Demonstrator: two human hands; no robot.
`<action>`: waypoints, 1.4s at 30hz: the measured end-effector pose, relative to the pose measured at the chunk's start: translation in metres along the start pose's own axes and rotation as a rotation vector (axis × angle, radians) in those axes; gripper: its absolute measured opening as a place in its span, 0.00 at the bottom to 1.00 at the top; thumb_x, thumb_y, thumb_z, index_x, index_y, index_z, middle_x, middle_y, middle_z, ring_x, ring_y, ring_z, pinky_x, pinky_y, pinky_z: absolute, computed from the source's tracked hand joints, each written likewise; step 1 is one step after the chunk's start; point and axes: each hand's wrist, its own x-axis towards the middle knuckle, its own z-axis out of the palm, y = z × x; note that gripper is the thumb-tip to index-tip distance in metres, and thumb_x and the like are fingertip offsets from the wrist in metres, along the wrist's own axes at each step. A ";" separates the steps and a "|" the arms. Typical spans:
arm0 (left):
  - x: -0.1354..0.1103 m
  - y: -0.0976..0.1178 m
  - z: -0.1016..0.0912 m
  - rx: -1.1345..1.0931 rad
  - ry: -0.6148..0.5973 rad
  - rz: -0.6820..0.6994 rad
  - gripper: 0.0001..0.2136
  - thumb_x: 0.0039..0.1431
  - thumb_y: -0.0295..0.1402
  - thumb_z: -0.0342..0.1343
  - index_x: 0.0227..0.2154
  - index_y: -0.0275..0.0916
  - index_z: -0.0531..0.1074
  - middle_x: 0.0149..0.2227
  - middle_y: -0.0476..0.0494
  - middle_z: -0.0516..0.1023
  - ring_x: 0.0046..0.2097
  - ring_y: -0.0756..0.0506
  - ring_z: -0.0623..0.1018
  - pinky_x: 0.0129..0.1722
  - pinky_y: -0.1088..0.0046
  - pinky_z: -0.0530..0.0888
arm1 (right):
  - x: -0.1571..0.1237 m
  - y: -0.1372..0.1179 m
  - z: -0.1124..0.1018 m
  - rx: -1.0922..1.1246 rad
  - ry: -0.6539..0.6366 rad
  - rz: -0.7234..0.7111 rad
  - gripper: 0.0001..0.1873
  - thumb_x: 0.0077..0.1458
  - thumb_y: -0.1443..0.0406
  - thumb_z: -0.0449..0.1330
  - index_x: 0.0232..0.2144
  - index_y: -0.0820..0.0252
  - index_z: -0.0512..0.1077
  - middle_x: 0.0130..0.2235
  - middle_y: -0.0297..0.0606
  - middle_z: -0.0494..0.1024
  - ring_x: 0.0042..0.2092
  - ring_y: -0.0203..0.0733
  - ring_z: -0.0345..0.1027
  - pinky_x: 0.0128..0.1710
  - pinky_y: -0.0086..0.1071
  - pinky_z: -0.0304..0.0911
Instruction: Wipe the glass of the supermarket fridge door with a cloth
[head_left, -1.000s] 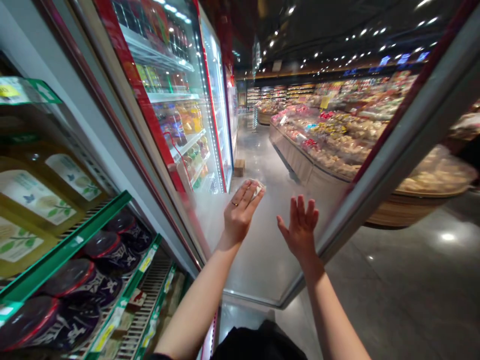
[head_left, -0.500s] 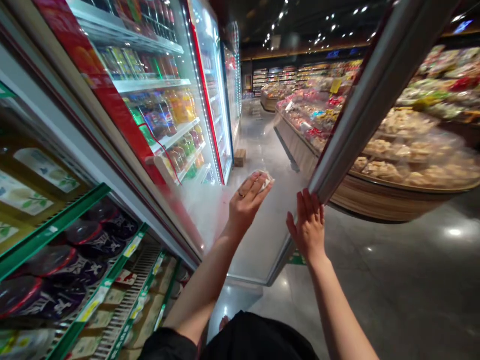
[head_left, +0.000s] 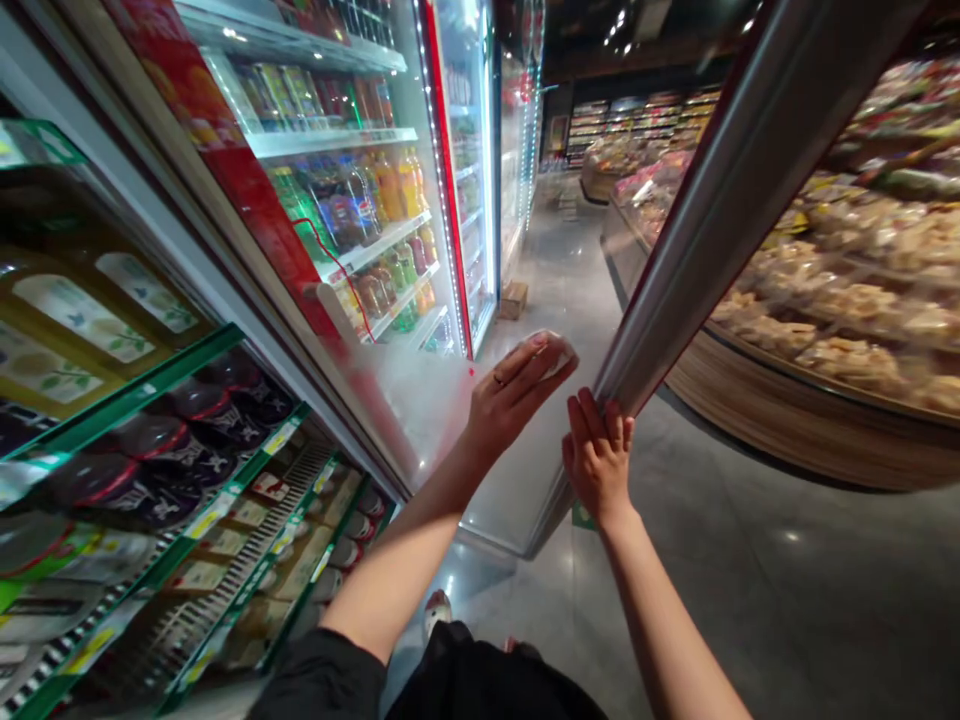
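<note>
My left hand (head_left: 510, 395), with a ring on one finger, presses a crumpled pale cloth (head_left: 568, 358) to the glass of an open cooler door. Its fingers lie over the cloth and hide part of it. White fog covers the lower left of the glass door (head_left: 420, 400). My right hand (head_left: 600, 455) rests with its fingers stretched out against the grey door frame (head_left: 667, 250), at the door's outer edge. It holds no loose thing.
At left, the open cooler has green-edged shelves (head_left: 195, 525) with juice bottles (head_left: 82, 310) and dark bottles (head_left: 124, 480). Through the glass stand more lit drink coolers (head_left: 465, 150) and a small brown box (head_left: 514, 300). A wood-sided display (head_left: 795, 430) of bagged food stands right.
My left hand has slid the cloth a little to the right across the glass. The right hand sits slightly lower and further left in view, still at the frame. The view has turned left.
</note>
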 end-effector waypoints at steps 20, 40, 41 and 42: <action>0.008 0.033 0.010 0.110 0.092 -0.216 0.22 0.76 0.23 0.52 0.66 0.47 0.74 0.66 0.45 0.80 0.73 0.46 0.72 0.73 0.66 0.73 | 0.010 0.001 -0.009 0.144 -0.028 -0.089 0.41 0.68 0.73 0.51 0.79 0.48 0.53 0.66 0.40 0.80 0.72 0.41 0.67 0.80 0.41 0.33; 0.037 0.015 0.014 0.133 0.027 -0.088 0.18 0.77 0.22 0.48 0.59 0.42 0.78 0.62 0.42 0.83 0.72 0.45 0.73 0.70 0.65 0.77 | 0.013 0.007 0.004 0.222 -0.033 -0.043 0.40 0.65 0.75 0.51 0.76 0.48 0.60 0.65 0.41 0.80 0.71 0.43 0.65 0.78 0.42 0.44; 0.036 0.016 0.015 0.138 0.033 -0.093 0.18 0.76 0.21 0.49 0.59 0.42 0.79 0.61 0.42 0.84 0.72 0.46 0.73 0.70 0.66 0.77 | 0.013 0.009 0.005 0.211 -0.035 -0.057 0.40 0.64 0.75 0.52 0.75 0.48 0.62 0.65 0.40 0.80 0.72 0.43 0.65 0.78 0.42 0.44; 0.036 0.017 0.016 0.134 0.035 -0.095 0.19 0.76 0.21 0.49 0.58 0.42 0.79 0.61 0.42 0.84 0.72 0.46 0.73 0.70 0.66 0.77 | 0.012 0.010 0.006 0.200 -0.039 -0.069 0.40 0.64 0.75 0.52 0.74 0.47 0.64 0.65 0.40 0.80 0.72 0.43 0.65 0.78 0.43 0.45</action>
